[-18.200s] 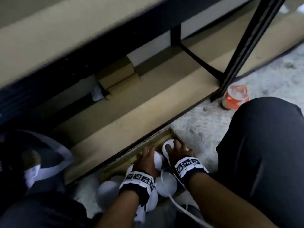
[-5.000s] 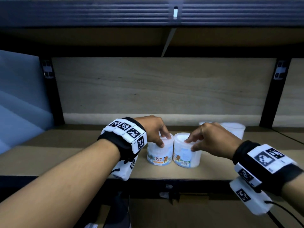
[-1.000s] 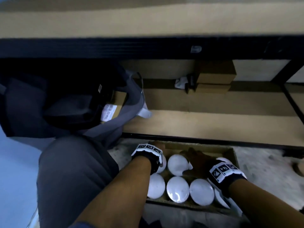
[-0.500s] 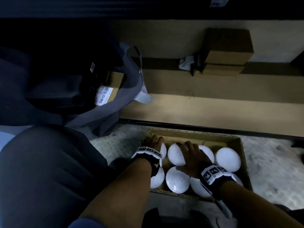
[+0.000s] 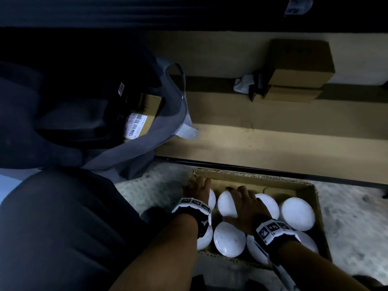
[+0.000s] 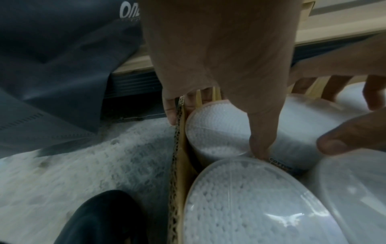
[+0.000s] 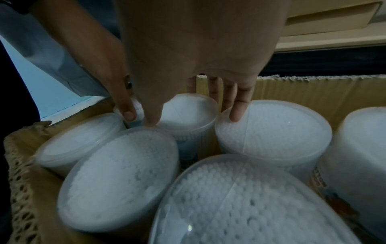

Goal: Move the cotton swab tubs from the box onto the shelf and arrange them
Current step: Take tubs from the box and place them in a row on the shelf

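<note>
Both hands down in the box on the floor; left hand wraps the tub in its far left corner, right hand spreads over the next tub, thumb and fingers straddling it, not clamped yet; tip: get fingers down the sides before lifting; lids look slippery.
</note>
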{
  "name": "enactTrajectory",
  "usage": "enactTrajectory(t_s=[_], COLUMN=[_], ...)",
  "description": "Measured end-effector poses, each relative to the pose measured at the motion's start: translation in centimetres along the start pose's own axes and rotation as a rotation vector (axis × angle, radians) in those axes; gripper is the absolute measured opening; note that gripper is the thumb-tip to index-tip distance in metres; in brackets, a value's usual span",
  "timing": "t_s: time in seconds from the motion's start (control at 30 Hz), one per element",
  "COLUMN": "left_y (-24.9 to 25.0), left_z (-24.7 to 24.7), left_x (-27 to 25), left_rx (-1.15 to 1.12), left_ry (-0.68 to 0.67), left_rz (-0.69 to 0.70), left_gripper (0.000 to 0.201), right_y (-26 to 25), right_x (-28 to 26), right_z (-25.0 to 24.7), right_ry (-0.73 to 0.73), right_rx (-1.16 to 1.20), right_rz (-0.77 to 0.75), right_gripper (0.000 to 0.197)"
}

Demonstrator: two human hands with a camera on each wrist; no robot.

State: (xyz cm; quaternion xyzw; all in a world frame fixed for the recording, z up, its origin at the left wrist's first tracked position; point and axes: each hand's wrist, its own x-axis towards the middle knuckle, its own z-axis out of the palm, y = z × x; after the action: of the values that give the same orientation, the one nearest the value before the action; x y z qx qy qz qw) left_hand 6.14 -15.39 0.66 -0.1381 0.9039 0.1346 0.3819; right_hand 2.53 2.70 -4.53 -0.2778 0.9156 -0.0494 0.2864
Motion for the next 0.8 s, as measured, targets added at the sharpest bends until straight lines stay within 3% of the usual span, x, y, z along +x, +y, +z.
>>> enactTrajectory(t_s=[0.13, 0.3, 0.43, 0.6, 0.8], left_y=[0.1, 0.3, 0.5, 0.7, 0.8], left_z=[-0.2, -0.3, -0.7, -2.6, -3.7], left_x=[-0.3, -0.8, -1.5, -3.6, -4.1], left_rx=[-0.025, -0.031, -0.066, -0.053, -0.055], left_ry=[0.03, 0.005, 0.041, 0.012, 0.099], left_rz=[0.002, -0.011, 0.002, 0.054, 0.118], left_gripper=[0.094, 0.098, 0.079, 0.109, 0.098], right_y=[-0.4, -1.4, -1.7, -1.8, -1.9], right_x=[0.1, 0.1, -0.1, -0.8, -2.1], right_z=[0.2, 0.0, -0.8, -2.5, -5.2], right_ry=[-0.016, -0.022, -0.012, -0.005, 0.026], right_rx=[0.021, 0.014, -0.03, 0.01, 0.052], right_rz=[0.041, 0.066, 0.058, 0.05, 0.011], right_gripper=[0.1, 0.099, 0.099, 0.095, 0.095])
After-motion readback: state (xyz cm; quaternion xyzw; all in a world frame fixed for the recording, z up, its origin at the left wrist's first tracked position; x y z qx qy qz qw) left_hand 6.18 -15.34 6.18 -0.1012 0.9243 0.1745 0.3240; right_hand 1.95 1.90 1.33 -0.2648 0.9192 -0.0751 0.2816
